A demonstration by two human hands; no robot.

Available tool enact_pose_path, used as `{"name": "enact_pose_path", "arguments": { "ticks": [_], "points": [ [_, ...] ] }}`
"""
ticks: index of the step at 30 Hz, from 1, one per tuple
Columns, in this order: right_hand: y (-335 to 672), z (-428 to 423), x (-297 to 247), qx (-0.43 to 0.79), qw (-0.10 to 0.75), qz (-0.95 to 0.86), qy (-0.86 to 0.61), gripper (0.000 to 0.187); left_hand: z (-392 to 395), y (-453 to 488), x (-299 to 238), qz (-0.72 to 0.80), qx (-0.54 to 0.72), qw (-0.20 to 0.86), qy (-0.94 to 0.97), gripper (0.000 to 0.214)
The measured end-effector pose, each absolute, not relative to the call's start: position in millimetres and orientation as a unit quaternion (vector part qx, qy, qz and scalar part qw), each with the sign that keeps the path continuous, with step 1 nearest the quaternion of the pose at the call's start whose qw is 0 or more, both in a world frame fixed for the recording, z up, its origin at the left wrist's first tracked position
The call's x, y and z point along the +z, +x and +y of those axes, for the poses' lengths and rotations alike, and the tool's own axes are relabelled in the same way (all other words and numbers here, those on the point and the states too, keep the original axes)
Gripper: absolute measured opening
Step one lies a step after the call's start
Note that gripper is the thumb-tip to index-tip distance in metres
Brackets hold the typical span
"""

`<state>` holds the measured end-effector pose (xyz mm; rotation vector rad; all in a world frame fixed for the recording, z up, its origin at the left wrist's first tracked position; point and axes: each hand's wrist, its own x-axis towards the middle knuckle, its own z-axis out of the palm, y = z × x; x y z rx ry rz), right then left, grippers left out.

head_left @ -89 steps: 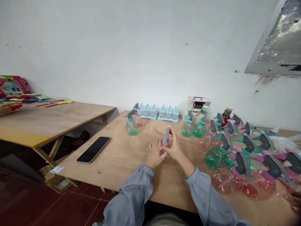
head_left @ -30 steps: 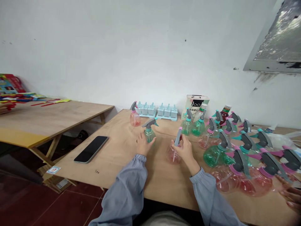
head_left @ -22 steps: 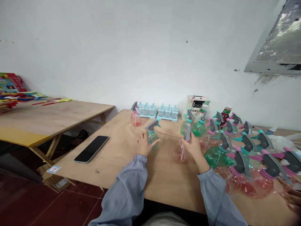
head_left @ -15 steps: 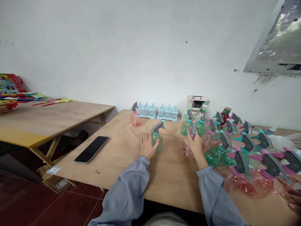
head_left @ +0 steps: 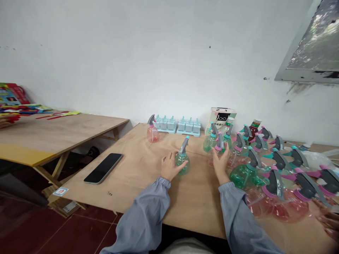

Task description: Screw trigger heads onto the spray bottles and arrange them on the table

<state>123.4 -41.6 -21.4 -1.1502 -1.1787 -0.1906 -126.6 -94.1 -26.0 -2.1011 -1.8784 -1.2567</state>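
Note:
A clear green spray bottle (head_left: 184, 158) with a grey and teal trigger head stands upright on the wooden table. My left hand (head_left: 170, 167) curves around its left side, thumb across the front. My right hand (head_left: 220, 164) is open, thumb and fingers apart, just in front of a pink spray bottle (head_left: 219, 143) with a grey and pink head. That hand partly hides the pink bottle's body, so whether they touch is unclear. To its right stand several pink and green spray bottles (head_left: 242, 175), close together.
Another pink spray bottle (head_left: 153, 134) stands near the wall beside two pale blue popsicle molds (head_left: 164, 125). A phone (head_left: 103, 168) lies at left. A printed box (head_left: 215, 118) leans at the back. Another person's hand (head_left: 328, 220) is at the right edge.
The green bottle has shifted slightly right with my left hand, and its head has turned. The pink bottle has moved back toward the other bottles, and my right hand's fingers have spread.

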Motion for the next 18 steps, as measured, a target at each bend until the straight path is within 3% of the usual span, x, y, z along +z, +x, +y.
{"name": "enact_pose_path", "arguments": {
  "ticks": [4,6,11,16,18],
  "points": [
    [100,-73,-20,-0.189,0.692,-0.551,-0.426,0.056,-102,-121,-21,-0.617,-0.39,0.059,-0.681,0.046],
    [79,-86,-16,-0.141,0.659,-0.632,-0.383,0.055,-106,-118,-18,-0.614,-0.378,0.072,-0.69,0.05],
    [37,-92,-10,0.056,0.552,-0.735,-0.389,0.084,-120,-104,-15,-0.577,-0.352,0.087,-0.731,0.052],
    [42,-88,-7,0.146,0.567,-0.692,-0.423,0.048,-134,-84,-25,-0.51,-0.374,0.063,-0.772,0.071],
    [51,-89,-5,0.16,0.585,-0.679,-0.414,0.04,-130,-84,-26,-0.484,-0.398,-0.004,-0.779,0.064]
  ]
}}
